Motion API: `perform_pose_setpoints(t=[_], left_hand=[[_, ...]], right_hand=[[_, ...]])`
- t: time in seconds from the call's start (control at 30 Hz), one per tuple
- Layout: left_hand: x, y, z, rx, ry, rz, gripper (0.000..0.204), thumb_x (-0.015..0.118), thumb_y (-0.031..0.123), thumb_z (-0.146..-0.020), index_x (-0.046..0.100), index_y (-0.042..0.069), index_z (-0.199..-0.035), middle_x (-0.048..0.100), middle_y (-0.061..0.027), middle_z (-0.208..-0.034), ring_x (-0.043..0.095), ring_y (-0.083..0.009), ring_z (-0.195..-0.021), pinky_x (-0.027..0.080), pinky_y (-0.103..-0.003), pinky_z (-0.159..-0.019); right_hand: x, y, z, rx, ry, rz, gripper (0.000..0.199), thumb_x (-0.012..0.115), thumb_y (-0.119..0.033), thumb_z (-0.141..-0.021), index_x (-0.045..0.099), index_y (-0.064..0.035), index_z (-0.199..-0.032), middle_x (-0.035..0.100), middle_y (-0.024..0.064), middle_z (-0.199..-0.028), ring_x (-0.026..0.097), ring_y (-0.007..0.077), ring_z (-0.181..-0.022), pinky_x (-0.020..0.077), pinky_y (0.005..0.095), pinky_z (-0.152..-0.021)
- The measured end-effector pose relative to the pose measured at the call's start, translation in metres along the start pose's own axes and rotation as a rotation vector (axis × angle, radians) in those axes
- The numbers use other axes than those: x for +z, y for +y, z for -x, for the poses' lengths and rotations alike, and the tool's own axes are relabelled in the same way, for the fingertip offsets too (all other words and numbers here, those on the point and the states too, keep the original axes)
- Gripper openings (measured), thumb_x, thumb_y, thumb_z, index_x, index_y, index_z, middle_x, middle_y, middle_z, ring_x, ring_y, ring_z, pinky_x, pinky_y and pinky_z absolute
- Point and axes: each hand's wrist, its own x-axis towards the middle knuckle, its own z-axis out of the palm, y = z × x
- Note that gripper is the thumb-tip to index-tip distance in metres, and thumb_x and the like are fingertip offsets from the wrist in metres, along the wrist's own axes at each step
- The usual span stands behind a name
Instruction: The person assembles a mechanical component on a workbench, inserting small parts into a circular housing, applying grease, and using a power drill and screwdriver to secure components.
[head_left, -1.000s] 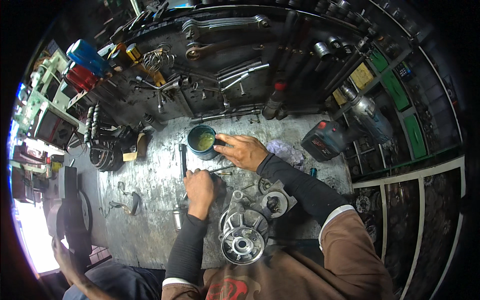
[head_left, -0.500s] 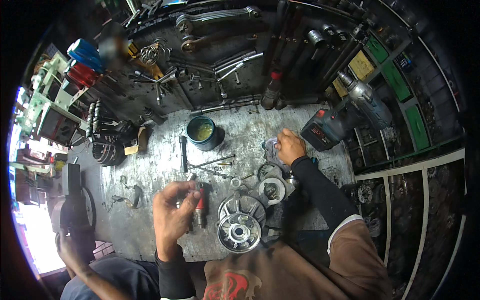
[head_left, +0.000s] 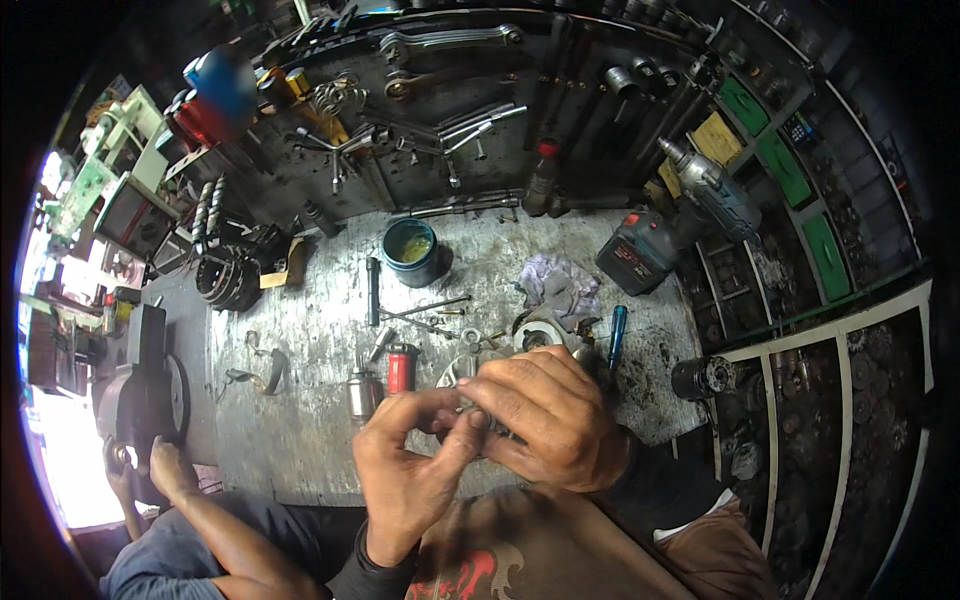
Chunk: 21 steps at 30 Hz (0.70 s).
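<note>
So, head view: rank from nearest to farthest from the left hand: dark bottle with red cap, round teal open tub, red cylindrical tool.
From the left hand:
1. Red cylindrical tool: just beyond it.
2. Round teal open tub: farther back, beyond the red tool.
3. Dark bottle with red cap: farthest, back and to the right.

Brown shirt [head_left: 590, 535], red print [head_left: 464, 578], black sleeves [head_left: 662, 488]
</note>
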Motion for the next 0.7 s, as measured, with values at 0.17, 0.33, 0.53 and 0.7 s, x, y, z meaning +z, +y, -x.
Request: perform_pose_setpoints(t=[0.17,0.33,0.53,0.7], left_hand=[[-0.003,0.004,0.009,0.152,-0.007,-0.239,0.02,0.084,0.013,-0.089,0.078,0.001,-0.104,0.068,-0.0079,-0.084,0.062,-0.0191,-0.078,0.05,-0.035,-0.072],[-0.009,-0.005,0.004,0.07,0.048,-0.165,0.019,0.081,0.012,-0.092,0.078,0.002,-0.108,0.07,-0.0118,-0.088,0.065,-0.0231,-0.081,0.053,-0.037,-0.073],[-0.009,-0.024,-0.008,0.049,0.029,-0.15,0.019,0.08,0.01,-0.09,0.079,0.004,-0.108,0.071,-0.0113,-0.09,0.064,-0.0219,-0.079,0.053,-0.035,-0.073],[-0.004,-0.036,-0.023,0.041,-0.048,-0.071,0.021,0.08,0.008,-0.088,0.079,0.004,-0.109,0.069,-0.0085,-0.09,0.062,-0.0184,-0.079,0.053,-0.034,-0.074]], right_hand=[[0.005,0.013,0.013,0.018,-0.002,-0.076,0.048,0.085,-0.01,-0.075,0.072,0.0002,-0.12,0.069,0.014,-0.115,0.069,0.0316,-0.104,0.0525,0.0435,-0.092],[0.002,0.033,0.015,0.09,-0.185,-0.156,0.05,0.084,-0.012,-0.076,0.073,-0.0066,-0.125,0.064,0.0136,-0.128,0.061,0.0318,-0.116,0.0463,0.0462,-0.104],[-0.002,0.038,0.015,0.207,-0.151,-0.191,0.048,0.083,-0.011,-0.078,0.074,-0.0095,-0.126,0.063,0.013,-0.128,0.06,0.0318,-0.118,0.0476,0.0433,-0.103],[0.007,0.027,0.014,0.171,-0.152,-0.008,0.034,0.085,-0.013,-0.078,0.074,-0.0083,-0.11,0.064,0.0115,-0.119,0.061,0.0324,-0.108,0.0477,0.0449,-0.095]])
